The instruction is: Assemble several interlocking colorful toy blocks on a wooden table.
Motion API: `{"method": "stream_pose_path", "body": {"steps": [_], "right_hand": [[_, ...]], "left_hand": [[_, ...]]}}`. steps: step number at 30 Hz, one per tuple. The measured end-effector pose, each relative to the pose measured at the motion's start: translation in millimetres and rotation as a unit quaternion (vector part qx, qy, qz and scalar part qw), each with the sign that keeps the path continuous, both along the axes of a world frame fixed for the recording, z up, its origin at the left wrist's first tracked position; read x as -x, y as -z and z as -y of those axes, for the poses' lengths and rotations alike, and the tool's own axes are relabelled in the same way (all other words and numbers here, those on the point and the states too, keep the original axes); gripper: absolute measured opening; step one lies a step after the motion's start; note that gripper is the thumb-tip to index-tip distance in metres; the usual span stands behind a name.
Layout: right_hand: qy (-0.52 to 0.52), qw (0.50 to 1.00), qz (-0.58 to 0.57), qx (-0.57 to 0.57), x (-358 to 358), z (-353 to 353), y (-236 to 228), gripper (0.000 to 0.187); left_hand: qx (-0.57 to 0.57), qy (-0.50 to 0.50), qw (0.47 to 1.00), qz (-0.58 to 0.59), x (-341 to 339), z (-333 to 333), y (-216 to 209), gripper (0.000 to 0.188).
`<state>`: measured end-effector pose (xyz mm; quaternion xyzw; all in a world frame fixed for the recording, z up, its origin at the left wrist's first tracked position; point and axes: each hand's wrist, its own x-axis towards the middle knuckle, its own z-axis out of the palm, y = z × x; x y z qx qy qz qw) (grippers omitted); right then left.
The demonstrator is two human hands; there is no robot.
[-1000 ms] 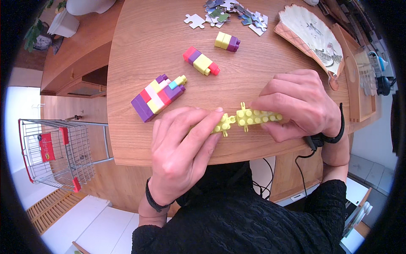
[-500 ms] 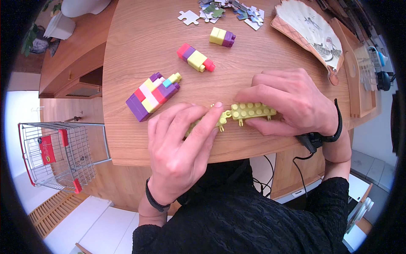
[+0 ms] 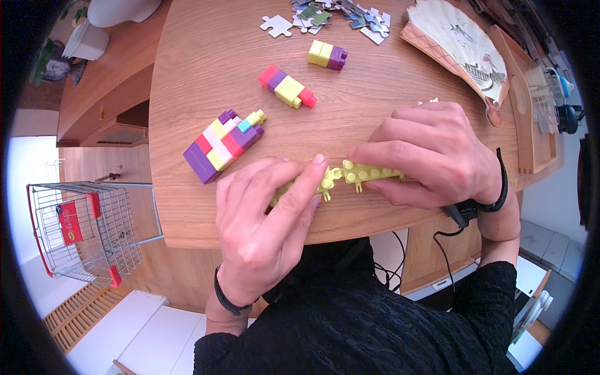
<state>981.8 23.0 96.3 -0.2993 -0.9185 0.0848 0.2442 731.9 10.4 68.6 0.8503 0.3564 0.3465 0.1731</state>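
Observation:
Near the table's front edge, my left hand [image 3: 265, 209] is closed over a yellow-green toy base plate [image 3: 325, 182] with studs and small hooks. Most of that plate is hidden under my fingers. My right hand [image 3: 431, 156] grips a second yellow-green studded plate [image 3: 369, 172] between thumb and fingers. The two plates meet end to end at a small joint; whether they are locked together I cannot tell. Beyond my left hand lies a large cluster of purple, red, pink and yellow building bricks [image 3: 222, 144].
Farther back are a red, purple and yellow brick stick [image 3: 287, 89] and a yellow-purple brick block [image 3: 325, 55]. Jigsaw pieces [image 3: 277, 25] lie at the far edge. A shell-shaped fan [image 3: 459, 47] and a wooden tray [image 3: 534, 144] occupy the right; a wire shopping cart [image 3: 94, 231] stands left.
My right hand has shifted slightly and its fingers now cover more of the right plate. My left hand stays almost in place. A small whitish thing shows beyond my right knuckles.

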Motion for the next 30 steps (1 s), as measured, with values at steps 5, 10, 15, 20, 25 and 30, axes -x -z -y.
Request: {"method": "stream_pose_path", "body": {"steps": [5, 10, 15, 20, 25, 30], "right_hand": [[0.007, 1.000, 0.000, -0.018, 1, 2, -1, 0.035], [0.014, 0.999, -0.035, 0.029, -2, 1, -5, 0.035], [0.010, 0.969, -0.085, 0.233, -2, 3, -9, 0.032], [0.019, 0.957, -0.065, 0.281, 1, 8, -14, 0.029], [0.004, 0.962, -0.103, 0.253, 4, 8, -7, 0.025], [0.010, 0.948, -0.083, 0.308, 4, 9, -12, 0.023]], "left_hand": [[-0.004, 0.008, 1.000, -0.004, 0, -2, -1, 0.044], [0.015, 0.001, 0.998, 0.063, 1, -1, 4, 0.043], [0.003, -0.028, 0.995, 0.097, 2, 0, 3, 0.044], [-0.018, -0.015, 0.995, 0.096, 2, 1, 3, 0.042], [-0.023, -0.002, 0.995, 0.097, 4, 2, 1, 0.040], [-0.045, 0.007, 0.995, 0.085, 8, 5, 1, 0.039]]}}
